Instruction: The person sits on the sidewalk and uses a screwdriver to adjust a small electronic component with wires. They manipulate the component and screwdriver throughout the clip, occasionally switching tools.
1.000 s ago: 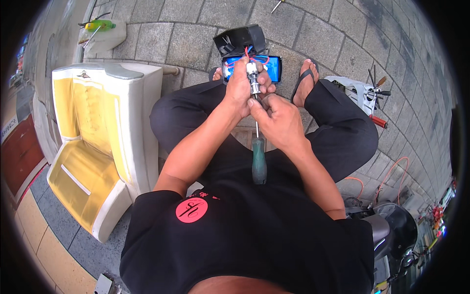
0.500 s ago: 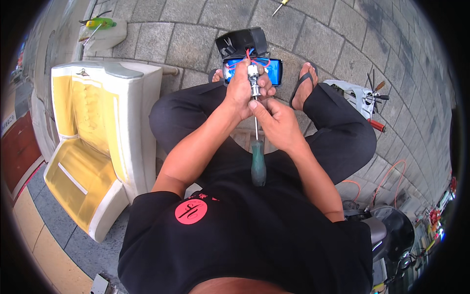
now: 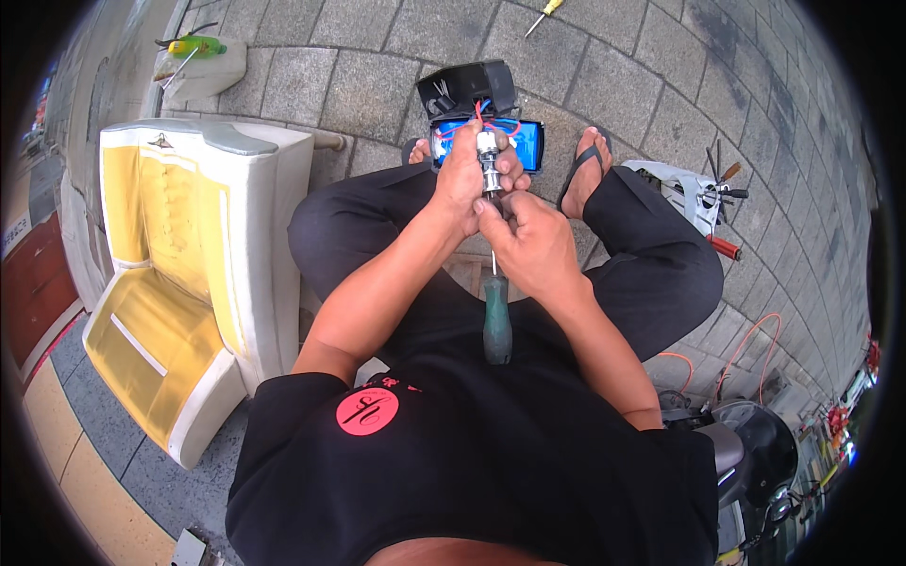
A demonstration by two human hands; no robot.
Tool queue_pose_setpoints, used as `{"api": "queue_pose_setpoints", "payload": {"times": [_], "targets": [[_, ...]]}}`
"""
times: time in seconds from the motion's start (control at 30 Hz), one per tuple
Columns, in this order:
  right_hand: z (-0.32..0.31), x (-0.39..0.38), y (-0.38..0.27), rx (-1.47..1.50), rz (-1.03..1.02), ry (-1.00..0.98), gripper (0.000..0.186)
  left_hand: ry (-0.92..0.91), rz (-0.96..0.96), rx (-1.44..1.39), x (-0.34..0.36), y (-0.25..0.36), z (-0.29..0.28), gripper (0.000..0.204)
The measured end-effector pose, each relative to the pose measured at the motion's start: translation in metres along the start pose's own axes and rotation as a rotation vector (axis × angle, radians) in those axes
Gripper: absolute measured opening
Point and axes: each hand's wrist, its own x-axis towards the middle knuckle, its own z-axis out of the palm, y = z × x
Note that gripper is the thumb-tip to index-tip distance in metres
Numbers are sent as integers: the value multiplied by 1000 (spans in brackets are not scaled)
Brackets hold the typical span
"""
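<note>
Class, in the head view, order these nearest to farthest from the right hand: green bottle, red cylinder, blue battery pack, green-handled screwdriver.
1. Green-handled screwdriver: shaft at right hand
2. Blue battery pack: ahead, between feet
3. Red cylinder: right side
4. Green bottle: far upper left

I see gray stone ground (image 3: 377, 90) with a yellow-and-white seat (image 3: 189, 231) left, a black-and-blue box (image 3: 526, 141) near me, and a yellow screwdriver (image 3: 542, 18) far off.
</note>
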Motion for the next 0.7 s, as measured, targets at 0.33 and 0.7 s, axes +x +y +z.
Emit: {"api": "queue_pose_setpoints", "payload": {"times": [0.33,0.7], "targets": [[5,1,7,160,65,-37,41,-26,-33,-26,0,1,-1,43],[10,-6,9,230,116,-26,38,-35,-34,-60,-1,0,-2,44]]}}
